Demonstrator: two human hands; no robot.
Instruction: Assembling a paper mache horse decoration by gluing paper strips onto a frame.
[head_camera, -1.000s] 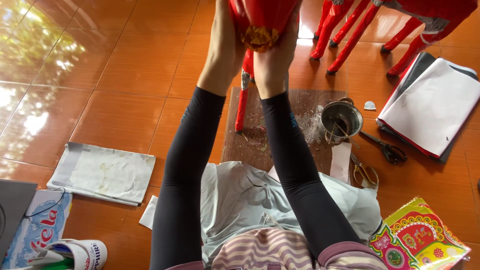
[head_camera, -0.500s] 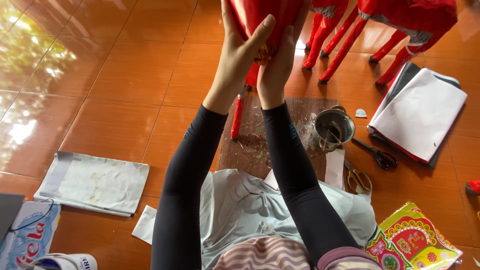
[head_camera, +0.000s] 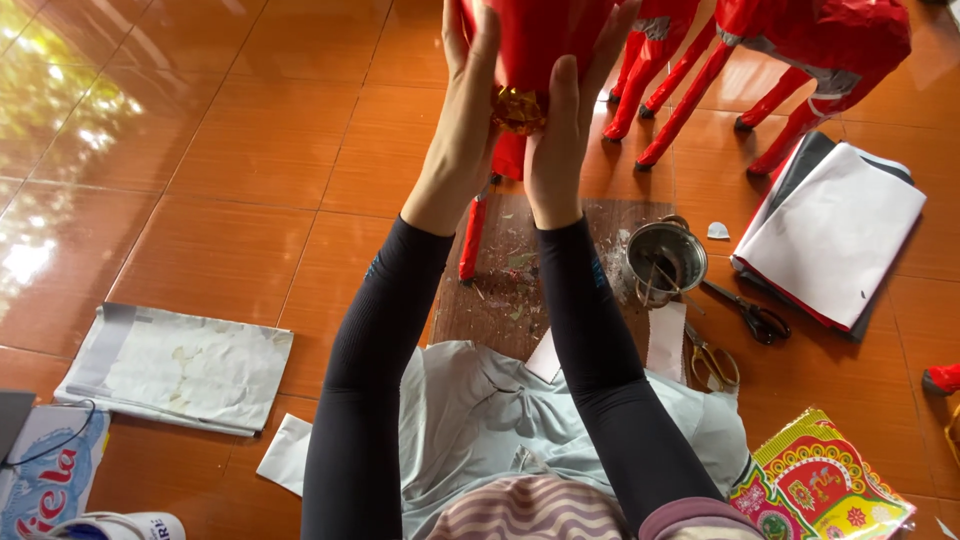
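Your left hand and right hand clasp the red paper figure, fingers wrapped around it. A colourful patterned packet lies at the floor's lower right corner.

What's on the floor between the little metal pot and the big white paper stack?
In the head view, black-handled scissors lie between the metal pot and the white paper stack.

Scene was brightly lit by daylight. Strong glare lay on the glossy orange tiled floor at upper left, suggesting light entered from that side, possibly a window or doorway. Shadows were soft and short. Focus was sharp across most of the frame; slight motion softness showed at the top edge. Edge distortion was mild.
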